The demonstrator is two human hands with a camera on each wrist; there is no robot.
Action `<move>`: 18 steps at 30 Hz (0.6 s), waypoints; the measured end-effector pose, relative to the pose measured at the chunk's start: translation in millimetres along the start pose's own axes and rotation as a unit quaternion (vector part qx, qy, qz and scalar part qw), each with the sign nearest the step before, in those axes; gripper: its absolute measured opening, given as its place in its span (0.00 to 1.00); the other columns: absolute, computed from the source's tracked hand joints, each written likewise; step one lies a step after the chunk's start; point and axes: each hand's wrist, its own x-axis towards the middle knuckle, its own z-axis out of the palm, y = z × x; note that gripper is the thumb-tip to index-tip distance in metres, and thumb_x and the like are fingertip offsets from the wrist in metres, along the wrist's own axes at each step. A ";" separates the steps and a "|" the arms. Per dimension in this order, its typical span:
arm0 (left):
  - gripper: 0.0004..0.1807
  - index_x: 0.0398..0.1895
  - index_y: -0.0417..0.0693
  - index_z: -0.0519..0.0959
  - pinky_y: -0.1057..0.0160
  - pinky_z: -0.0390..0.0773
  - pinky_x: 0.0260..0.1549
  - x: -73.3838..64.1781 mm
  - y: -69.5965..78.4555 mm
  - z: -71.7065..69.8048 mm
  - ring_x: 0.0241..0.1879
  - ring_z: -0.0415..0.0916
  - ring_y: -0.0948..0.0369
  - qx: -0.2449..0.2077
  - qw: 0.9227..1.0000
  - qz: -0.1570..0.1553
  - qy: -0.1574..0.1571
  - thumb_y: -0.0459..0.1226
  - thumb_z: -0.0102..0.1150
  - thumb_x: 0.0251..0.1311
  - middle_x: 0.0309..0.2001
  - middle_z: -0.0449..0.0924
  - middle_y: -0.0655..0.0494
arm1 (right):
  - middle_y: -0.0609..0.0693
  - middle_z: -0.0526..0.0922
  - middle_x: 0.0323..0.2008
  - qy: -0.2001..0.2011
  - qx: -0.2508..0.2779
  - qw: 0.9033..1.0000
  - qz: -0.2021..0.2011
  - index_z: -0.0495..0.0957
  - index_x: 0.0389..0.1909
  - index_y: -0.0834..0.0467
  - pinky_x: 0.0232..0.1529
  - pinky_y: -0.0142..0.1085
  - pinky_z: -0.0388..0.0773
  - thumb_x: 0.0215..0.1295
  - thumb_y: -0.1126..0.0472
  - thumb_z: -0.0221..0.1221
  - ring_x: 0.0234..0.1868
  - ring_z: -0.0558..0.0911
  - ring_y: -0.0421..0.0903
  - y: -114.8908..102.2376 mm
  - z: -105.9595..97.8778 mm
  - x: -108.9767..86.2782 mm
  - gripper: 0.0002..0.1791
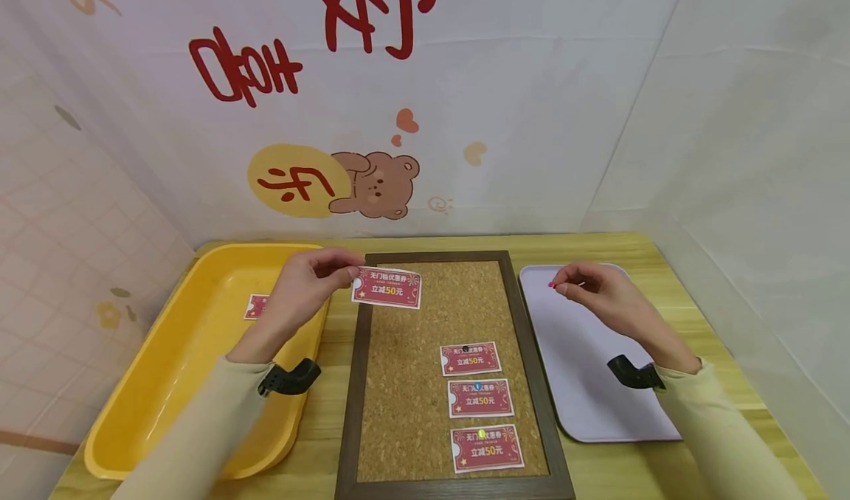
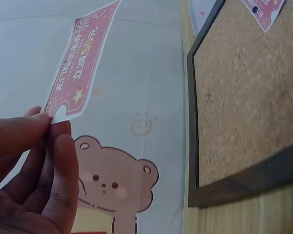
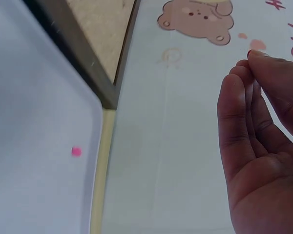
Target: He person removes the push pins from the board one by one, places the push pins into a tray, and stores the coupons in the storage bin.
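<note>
My left hand [image 1: 308, 293] pinches a red and white paper coupon [image 1: 387, 287] by its left end, in the air over the far left part of a framed cork board [image 1: 405, 382]. Thumb and fingertips of my right hand [image 1: 600, 293] meet over the lilac tray [image 1: 584, 382]. They pinch a small red push pin [image 3: 250, 52], mostly hidden by the fingers. A pink push pin [image 3: 76, 151] lies on the tray. Three coupons are pinned in a column on the board's right side: one with a black pin [image 1: 465, 349], one blue [image 1: 477, 386], one yellow [image 1: 481, 434].
A yellow basin [image 1: 192, 367] stands left of the board, with another coupon [image 1: 255, 306] in it, partly behind my left wrist. All stand on a wood-grain table [image 1: 332, 411]. Behind rises a white cloth wall with a printed bear [image 1: 378, 186].
</note>
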 end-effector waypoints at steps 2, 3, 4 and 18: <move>0.12 0.54 0.45 0.86 0.64 0.81 0.46 -3.9 -2.9 -6.0 0.46 0.81 0.52 0.001 1.000 -0.002 0.003 0.38 0.62 0.73 0.49 0.86 0.49 | 0.50 0.86 0.39 -0.002 -0.002 1.000 0.006 0.83 0.41 0.59 0.39 0.26 0.78 0.71 0.69 0.63 0.37 0.83 0.39 3.7 -3.9 -3.9 0.03; 0.13 0.55 0.44 0.86 0.65 0.81 0.47 -5.7 -4.7 -9.1 0.46 0.81 0.52 0.003 1.000 -0.004 0.004 0.38 0.62 0.73 0.50 0.86 0.49 | 0.51 0.86 0.39 -0.002 -0.005 1.000 0.009 0.83 0.41 0.59 0.40 0.26 0.78 0.71 0.68 0.64 0.37 0.83 0.39 5.4 -5.4 -5.7 0.03; 0.13 0.55 0.44 0.85 0.66 0.81 0.46 -7.6 -6.3 -12.2 0.47 0.81 0.52 0.005 1.000 -0.005 0.006 0.39 0.62 0.73 0.50 0.85 0.48 | 0.51 0.86 0.38 -0.001 -0.008 1.000 0.011 0.83 0.41 0.59 0.40 0.25 0.77 0.71 0.68 0.64 0.37 0.82 0.38 7.0 -6.8 -7.4 0.02; 0.21 0.62 0.38 0.81 0.65 0.84 0.37 -30.0 -39.0 -59.0 0.40 0.80 0.58 0.028 0.997 -0.066 0.028 0.42 0.59 0.75 0.56 0.81 0.40 | 0.41 0.84 0.37 0.005 -0.047 0.998 0.035 0.83 0.43 0.59 0.37 0.26 0.76 0.71 0.69 0.64 0.36 0.83 0.42 24.3 -17.4 -15.4 0.04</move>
